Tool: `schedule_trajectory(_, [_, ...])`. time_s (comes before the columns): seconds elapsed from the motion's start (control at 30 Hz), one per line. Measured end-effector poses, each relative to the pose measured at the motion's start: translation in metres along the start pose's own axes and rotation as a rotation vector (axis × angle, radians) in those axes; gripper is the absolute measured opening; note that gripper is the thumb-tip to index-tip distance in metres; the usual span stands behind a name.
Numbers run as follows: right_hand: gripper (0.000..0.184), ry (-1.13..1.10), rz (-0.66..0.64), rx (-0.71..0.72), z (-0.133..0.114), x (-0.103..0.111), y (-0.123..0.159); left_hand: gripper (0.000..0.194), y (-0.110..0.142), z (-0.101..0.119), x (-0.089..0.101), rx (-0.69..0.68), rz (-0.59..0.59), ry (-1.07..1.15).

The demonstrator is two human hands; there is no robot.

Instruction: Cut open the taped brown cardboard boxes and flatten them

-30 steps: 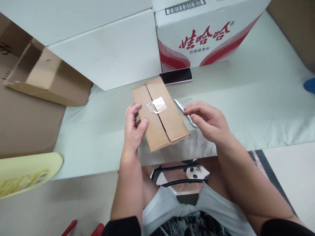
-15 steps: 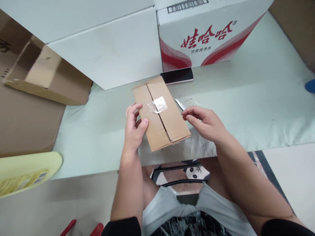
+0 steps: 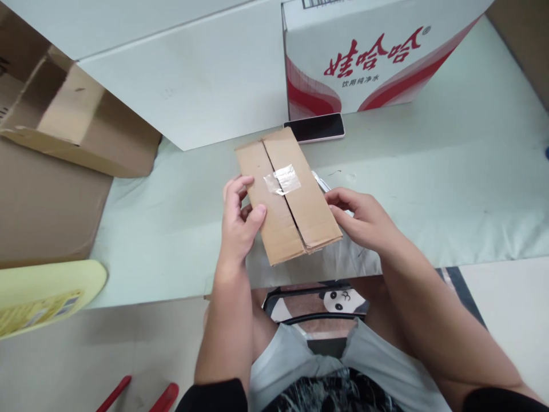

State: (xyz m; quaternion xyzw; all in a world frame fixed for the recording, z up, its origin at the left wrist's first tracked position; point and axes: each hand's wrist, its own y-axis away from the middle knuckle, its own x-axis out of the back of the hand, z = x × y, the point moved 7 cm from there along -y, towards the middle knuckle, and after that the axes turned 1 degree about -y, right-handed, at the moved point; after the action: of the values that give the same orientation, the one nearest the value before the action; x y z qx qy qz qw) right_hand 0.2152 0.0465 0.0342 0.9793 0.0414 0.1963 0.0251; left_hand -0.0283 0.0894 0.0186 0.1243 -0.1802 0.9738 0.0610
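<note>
A small brown cardboard box point(image 3: 300, 212) lies on the pale green table top point(image 3: 429, 171), its two flaps shut and joined by a short piece of clear tape point(image 3: 283, 180). My left hand point(image 3: 238, 223) grips the box's left edge, thumb on top. My right hand point(image 3: 364, 220) has its curled fingers against the box's right edge. A white utility knife point(image 3: 321, 182) lies under that hand, mostly hidden. A phone point(image 3: 315, 127) with a dark screen lies just behind the box.
A large white carton point(image 3: 184, 86) and a white carton with red print point(image 3: 373, 57) stand at the back. An open brown box point(image 3: 72, 126) sits at the left, a yellow board point(image 3: 43, 297) at the lower left. Red handles point(image 3: 141, 395) show near the floor.
My right hand has slid left from over the knife to the box's right edge. The left hand keeps its hold. The view has shifted a little.
</note>
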Motion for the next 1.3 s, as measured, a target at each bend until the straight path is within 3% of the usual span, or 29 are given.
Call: schedule_trajectory(1.3, [0.025,-0.036,0.007,0.021,-0.0051,-0.0009,-0.0003,0.056,0.0001,-0.0059,0.0017,0.032,-0.004,0.021])
